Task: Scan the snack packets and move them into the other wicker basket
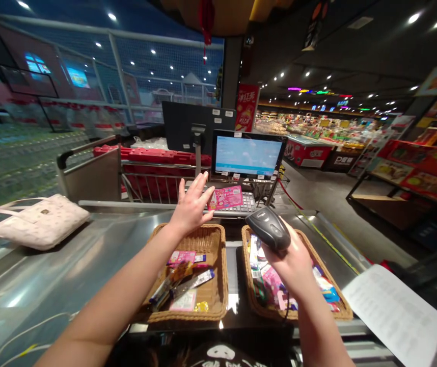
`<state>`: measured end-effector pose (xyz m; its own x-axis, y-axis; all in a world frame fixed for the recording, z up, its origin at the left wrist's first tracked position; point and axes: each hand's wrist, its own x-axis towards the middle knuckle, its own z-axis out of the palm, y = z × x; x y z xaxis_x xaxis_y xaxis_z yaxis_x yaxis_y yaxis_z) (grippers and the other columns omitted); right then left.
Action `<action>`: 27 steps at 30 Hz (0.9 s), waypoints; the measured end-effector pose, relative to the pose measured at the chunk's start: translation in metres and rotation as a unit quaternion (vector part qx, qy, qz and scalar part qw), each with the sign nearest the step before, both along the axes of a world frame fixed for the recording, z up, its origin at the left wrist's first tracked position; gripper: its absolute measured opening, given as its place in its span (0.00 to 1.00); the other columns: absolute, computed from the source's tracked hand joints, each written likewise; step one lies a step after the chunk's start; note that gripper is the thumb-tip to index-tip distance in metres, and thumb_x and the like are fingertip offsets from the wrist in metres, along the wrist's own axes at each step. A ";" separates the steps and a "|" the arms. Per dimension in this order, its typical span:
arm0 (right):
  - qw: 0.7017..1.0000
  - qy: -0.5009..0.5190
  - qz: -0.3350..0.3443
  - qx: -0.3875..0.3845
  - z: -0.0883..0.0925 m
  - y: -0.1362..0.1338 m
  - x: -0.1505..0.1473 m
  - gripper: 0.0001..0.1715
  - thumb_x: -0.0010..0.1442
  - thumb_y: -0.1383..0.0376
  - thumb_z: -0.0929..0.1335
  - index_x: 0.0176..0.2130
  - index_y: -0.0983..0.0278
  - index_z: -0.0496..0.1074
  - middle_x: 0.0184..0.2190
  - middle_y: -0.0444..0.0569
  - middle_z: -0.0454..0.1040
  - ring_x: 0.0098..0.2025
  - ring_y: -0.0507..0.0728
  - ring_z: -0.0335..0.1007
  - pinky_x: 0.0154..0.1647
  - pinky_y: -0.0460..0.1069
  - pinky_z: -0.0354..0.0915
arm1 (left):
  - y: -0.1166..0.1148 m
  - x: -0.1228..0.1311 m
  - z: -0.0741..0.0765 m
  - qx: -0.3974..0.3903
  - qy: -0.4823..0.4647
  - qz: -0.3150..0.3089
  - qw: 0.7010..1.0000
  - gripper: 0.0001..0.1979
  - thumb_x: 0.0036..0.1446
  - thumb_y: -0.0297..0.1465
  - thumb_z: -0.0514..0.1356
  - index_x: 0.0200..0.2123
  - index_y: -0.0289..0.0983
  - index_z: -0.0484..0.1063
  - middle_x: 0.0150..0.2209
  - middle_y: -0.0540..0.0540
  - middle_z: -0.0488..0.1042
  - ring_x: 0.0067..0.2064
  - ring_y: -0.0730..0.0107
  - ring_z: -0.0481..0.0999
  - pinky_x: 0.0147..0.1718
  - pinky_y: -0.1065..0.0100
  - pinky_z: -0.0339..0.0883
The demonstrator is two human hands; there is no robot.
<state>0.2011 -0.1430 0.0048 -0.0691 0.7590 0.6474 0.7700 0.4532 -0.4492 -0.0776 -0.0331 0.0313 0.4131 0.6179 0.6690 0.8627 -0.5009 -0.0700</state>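
My left hand (192,205) is raised over the left wicker basket (218,244) with its fingers fanned upward. Its thumb pinches the left edge of a pink packet (226,197), held in front of the keyboard (247,205). My right hand (293,262) is closed round a black handheld barcode scanner (269,228) above the right wicker basket (249,285), with the scanner's head facing the packet. The left basket holds several small snack packets (182,285); the right basket is full of more packets (323,285).
A lit checkout screen (247,154) and a second monitor's back (197,127) stand behind the keyboard. A pale pink handbag (38,221) lies on the steel counter (69,275) at the left. A printed sheet (394,311) lies at the right. Red shopping baskets (153,155) and store aisles sit beyond.
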 end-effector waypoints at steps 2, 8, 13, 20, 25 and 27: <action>1.000 -0.003 0.004 0.000 0.000 0.000 -0.004 0.26 0.59 0.61 0.66 0.56 0.63 0.69 0.57 0.58 0.71 0.63 0.67 0.64 0.62 0.64 0.63 | -0.001 -0.005 0.000 -0.004 0.000 0.001 1.000 0.31 0.53 0.34 0.66 0.60 0.37 0.67 0.71 0.33 0.46 0.71 0.42 0.50 0.66 0.35 0.32; 1.000 0.002 0.009 -0.013 0.000 0.001 -0.012 0.26 0.58 0.61 0.67 0.55 0.63 0.70 0.58 0.58 0.71 0.63 0.67 0.64 0.61 0.64 0.64 | 0.000 -0.016 -0.001 0.001 0.006 0.009 1.000 0.30 0.54 0.35 0.65 0.60 0.37 0.67 0.72 0.33 0.45 0.71 0.44 0.49 0.67 0.36 0.33; 0.999 0.011 0.011 -0.030 -0.003 0.002 -0.016 0.25 0.57 0.61 0.67 0.54 0.64 0.71 0.58 0.60 0.71 0.61 0.69 0.67 0.59 0.65 0.65 | 0.001 -0.022 -0.003 0.000 0.012 0.014 1.000 0.30 0.54 0.35 0.64 0.60 0.36 0.67 0.72 0.33 0.45 0.71 0.46 0.49 0.67 0.36 0.32; 1.000 0.015 0.023 -0.002 -0.007 0.004 -0.025 0.25 0.58 0.61 0.68 0.54 0.64 0.70 0.55 0.59 0.73 0.61 0.68 0.66 0.61 0.65 0.64 | 0.002 -0.034 -0.012 -0.012 0.005 0.017 1.000 0.30 0.54 0.35 0.65 0.59 0.37 0.67 0.71 0.33 0.46 0.71 0.46 0.50 0.67 0.36 0.33; 0.999 0.011 0.024 -0.019 -0.013 0.008 -0.032 0.26 0.59 0.61 0.68 0.56 0.64 0.68 0.57 0.60 0.71 0.62 0.67 0.65 0.62 0.64 0.63 | 0.000 -0.046 -0.023 -0.037 0.009 0.022 0.999 0.30 0.54 0.36 0.65 0.59 0.37 0.67 0.71 0.33 0.46 0.71 0.46 0.49 0.66 0.35 0.32; 0.999 0.010 0.030 -0.021 -0.016 0.010 -0.035 0.26 0.58 0.62 0.68 0.56 0.64 0.68 0.57 0.59 0.71 0.62 0.66 0.65 0.62 0.63 0.63 | -0.002 -0.051 -0.028 -0.046 0.009 0.022 0.999 0.30 0.54 0.36 0.65 0.60 0.36 0.67 0.71 0.32 0.46 0.71 0.46 0.49 0.66 0.35 0.31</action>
<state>0.1661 -0.1332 -0.0112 -0.1017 0.7811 0.6161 0.7329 0.4776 -0.4845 -0.1290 -0.0351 0.0035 0.3960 0.6938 0.6015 0.8831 -0.4672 -0.0424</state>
